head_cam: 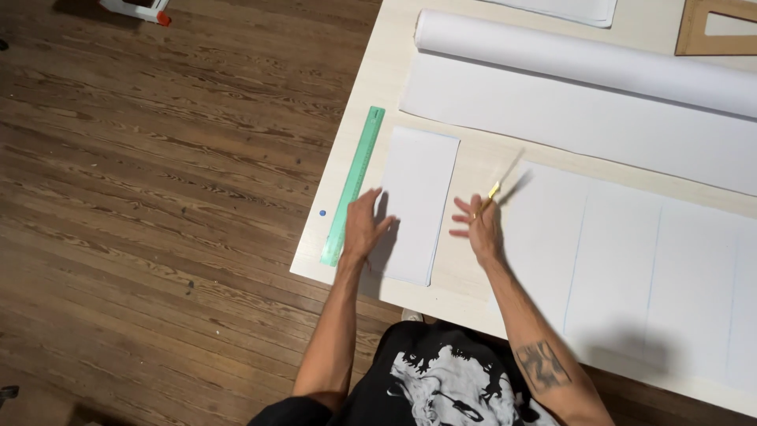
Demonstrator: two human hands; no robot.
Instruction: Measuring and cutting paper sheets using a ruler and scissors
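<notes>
My left hand (364, 225) rests flat at the left edge of a narrow stack of white paper strips (418, 201), its fingers also close to a long green ruler (353, 183) lying along the table's left edge. My right hand (478, 225) hovers just right of the stack with fingers spread, holding a thin yellow pencil (500, 183) that is blurred by motion and points up and to the right. To the right lies a large white sheet (631, 268) marked with faint blue vertical lines.
A pale wooden table (473, 158) carries a partly unrolled roll of white paper (583, 63) at the back, more white sheets (568, 8), and a wooden set square (714, 28) at the top right. Dark plank floor (158, 197) lies left, with a white and orange object (138, 9).
</notes>
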